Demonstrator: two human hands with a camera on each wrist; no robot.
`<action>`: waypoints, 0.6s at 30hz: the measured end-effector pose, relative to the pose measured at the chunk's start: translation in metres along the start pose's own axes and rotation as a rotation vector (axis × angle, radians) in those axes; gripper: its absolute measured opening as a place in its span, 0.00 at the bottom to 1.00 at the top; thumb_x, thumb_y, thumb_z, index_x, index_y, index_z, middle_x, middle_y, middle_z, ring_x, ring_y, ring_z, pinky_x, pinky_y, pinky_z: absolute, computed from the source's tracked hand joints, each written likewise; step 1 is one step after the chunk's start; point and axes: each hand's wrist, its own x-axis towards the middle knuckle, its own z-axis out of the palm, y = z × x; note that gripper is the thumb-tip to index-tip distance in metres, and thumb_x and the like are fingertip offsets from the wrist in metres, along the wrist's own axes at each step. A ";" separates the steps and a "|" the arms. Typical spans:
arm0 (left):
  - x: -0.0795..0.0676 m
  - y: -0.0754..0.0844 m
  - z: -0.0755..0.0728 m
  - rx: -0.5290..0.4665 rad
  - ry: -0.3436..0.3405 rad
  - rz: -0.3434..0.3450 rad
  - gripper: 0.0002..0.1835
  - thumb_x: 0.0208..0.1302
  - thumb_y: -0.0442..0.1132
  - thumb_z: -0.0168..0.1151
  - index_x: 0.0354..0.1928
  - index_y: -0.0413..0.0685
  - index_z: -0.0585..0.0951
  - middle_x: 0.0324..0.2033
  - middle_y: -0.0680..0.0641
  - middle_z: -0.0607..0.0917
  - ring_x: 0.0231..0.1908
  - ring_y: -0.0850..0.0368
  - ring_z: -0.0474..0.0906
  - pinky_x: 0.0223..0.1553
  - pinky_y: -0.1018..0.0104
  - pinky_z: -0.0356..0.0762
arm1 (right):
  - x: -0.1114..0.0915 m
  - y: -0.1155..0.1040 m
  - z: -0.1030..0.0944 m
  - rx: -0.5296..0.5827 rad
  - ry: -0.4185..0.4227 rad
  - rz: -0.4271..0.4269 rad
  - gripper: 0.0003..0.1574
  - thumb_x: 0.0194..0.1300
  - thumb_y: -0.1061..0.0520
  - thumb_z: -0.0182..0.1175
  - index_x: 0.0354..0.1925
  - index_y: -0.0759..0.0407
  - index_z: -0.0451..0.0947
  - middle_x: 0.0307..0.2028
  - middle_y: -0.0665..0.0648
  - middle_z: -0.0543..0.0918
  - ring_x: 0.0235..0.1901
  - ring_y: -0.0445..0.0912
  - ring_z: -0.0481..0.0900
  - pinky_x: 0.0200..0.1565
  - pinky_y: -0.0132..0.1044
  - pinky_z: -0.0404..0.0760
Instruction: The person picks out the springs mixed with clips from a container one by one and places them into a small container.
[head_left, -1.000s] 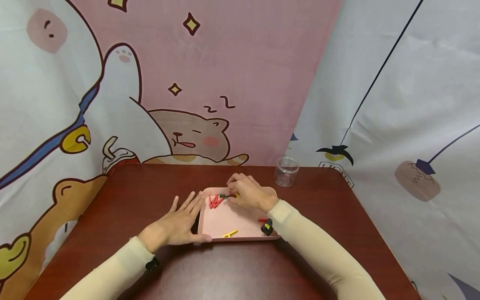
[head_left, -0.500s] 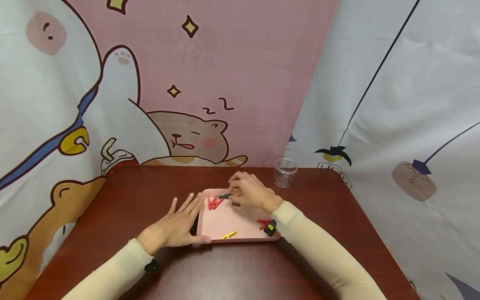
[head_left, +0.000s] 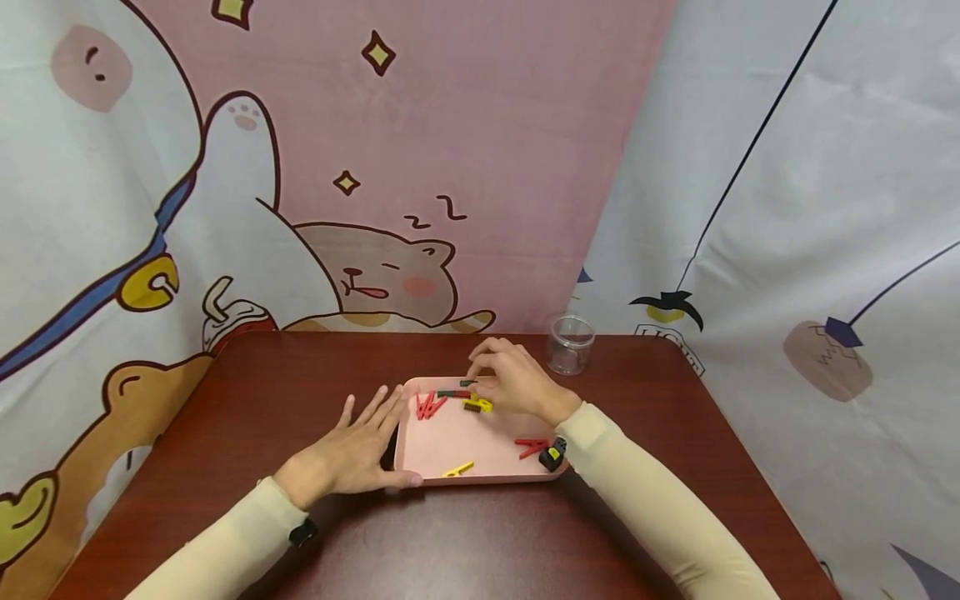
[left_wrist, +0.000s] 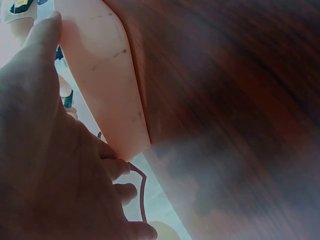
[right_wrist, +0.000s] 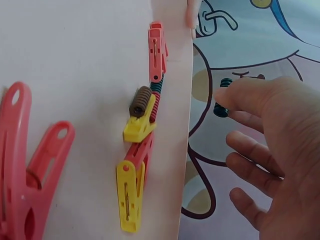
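Note:
My right hand (head_left: pixel 517 379) pinches a small dark green coil spring (right_wrist: pixel 223 97) between thumb and index finger, above the far edge of a pink tray (head_left: pixel 465 442). Its other fingers are loosely bent. Below, in the tray, lie a yellow clothespin (right_wrist: pixel 131 195), a brown spring (right_wrist: pixel 141 101), a red spring (right_wrist: pixel 154 106) and a red clothespin (right_wrist: pixel 156 52), close together. My left hand (head_left: pixel 348 458) lies spread along the tray's left side, fingertips at the far corner and thumb at the near edge; in the left wrist view its fingers touch the tray wall (left_wrist: pixel 100 75).
A clear jar (head_left: pixel 570 346) stands on the brown table (head_left: pixel 480 542), behind the tray to the right. Red clothespins (head_left: pixel 427 407) lie at the tray's far left, another red clothespin (head_left: pixel 531 447) at the right, and a yellow clothespin (head_left: pixel 459 470) near the front edge. A printed curtain (head_left: pixel 480 167) hangs behind.
My right hand has moved slightly right and up, now with the green spring between its fingertips. The yellow clothespin and brown spring beneath it have come into fuller view. My left hand stays put.

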 end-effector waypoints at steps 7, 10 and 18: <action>0.000 0.001 0.000 -0.002 0.002 -0.002 0.76 0.67 0.88 0.64 0.97 0.43 0.46 0.97 0.38 0.47 0.96 0.30 0.45 0.88 0.13 0.41 | -0.005 0.007 -0.005 0.012 0.040 0.001 0.08 0.74 0.51 0.82 0.50 0.46 0.97 0.66 0.57 0.90 0.70 0.55 0.85 0.72 0.63 0.80; 0.000 0.000 0.000 -0.003 0.005 0.001 0.76 0.68 0.87 0.64 0.97 0.43 0.46 0.97 0.38 0.47 0.96 0.30 0.45 0.88 0.13 0.41 | -0.007 0.010 -0.007 0.018 0.056 0.006 0.09 0.73 0.51 0.83 0.50 0.47 0.97 0.66 0.58 0.90 0.69 0.56 0.85 0.72 0.64 0.80; -0.001 0.000 0.000 -0.007 0.006 0.006 0.76 0.68 0.87 0.65 0.97 0.43 0.46 0.97 0.38 0.46 0.96 0.30 0.44 0.88 0.13 0.41 | -0.014 0.016 -0.015 0.038 0.079 0.042 0.11 0.73 0.51 0.83 0.51 0.49 0.97 0.65 0.57 0.90 0.69 0.56 0.86 0.75 0.65 0.80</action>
